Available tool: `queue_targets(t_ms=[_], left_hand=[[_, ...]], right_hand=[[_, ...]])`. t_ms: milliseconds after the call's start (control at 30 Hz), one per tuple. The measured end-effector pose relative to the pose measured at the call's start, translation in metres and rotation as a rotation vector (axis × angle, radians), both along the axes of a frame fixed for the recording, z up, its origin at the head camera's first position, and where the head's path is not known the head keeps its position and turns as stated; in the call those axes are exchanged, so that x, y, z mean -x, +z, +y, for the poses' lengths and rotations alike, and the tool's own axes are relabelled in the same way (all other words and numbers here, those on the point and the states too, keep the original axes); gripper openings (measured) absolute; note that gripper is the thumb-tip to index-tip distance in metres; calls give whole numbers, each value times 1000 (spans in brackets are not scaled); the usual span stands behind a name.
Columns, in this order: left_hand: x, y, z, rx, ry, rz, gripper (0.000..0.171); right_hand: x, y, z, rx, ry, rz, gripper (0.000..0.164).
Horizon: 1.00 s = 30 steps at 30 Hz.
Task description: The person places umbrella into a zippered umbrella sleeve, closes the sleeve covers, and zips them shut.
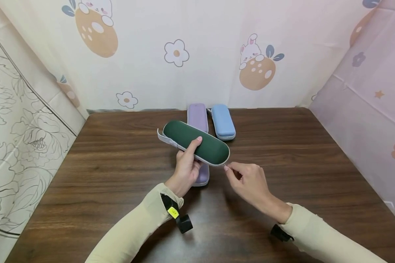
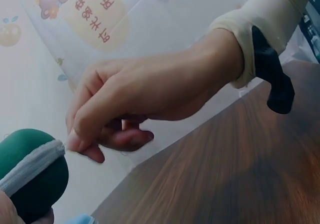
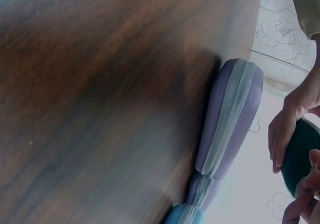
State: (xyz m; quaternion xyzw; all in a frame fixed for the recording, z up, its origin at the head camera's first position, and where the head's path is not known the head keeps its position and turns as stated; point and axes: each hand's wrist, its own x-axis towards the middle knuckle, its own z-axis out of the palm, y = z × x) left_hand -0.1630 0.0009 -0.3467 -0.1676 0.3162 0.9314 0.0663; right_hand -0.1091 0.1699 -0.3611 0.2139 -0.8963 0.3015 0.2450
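Observation:
My left hand (image 1: 185, 168) grips a green zip case (image 1: 197, 140) above the table, thumb across its top and fingers underneath. The case is tilted, and a pale strap (image 1: 166, 138) sticks out from its left end. At the opposite end, my right hand (image 1: 251, 184) pinches at the zipper's tip with thumb and index finger; those fingers cover the zipper pull. The left wrist view shows the grey zipper band (image 2: 32, 166) running round the case up to the right fingertips, its teeth closed.
Below the green case lies a purple case (image 1: 203, 175), partly hidden. Another purple case (image 1: 197, 115) lies behind it, with a light blue case (image 1: 223, 120) to its right. The brown wooden table (image 1: 299, 157) ends at a printed curtain (image 1: 210, 54).

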Motion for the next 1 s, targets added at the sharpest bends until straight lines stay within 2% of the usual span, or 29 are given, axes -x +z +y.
queue_targets(t_ms=[133,233,333,467,600,700,900,1000], left_hand=[[-3,-2,-6,6,-28,3,47],[-4,-3,-10,14,-88,9,44],[-5,-6,-17,28,-191,27,42],[-8,-9,-23,106,-364,71,44],[-13,-11,-25,186,-505,119,38],[-18,-13,-25,200,-601,165,33],[-31,-21,-25,219,-799,276,47],[-35,-23,-27,243,-871,293,52]], right_hand=[[4,3,8,7,-5,23,21],[9,6,15,7,-6,17,17],[14,9,21,-15,27,1,14],[22,13,24,-38,78,-50,12],[32,18,26,-45,97,-106,8],[41,22,27,-34,99,-141,8],[63,25,40,34,78,-158,9],[71,26,46,110,98,-222,10]])
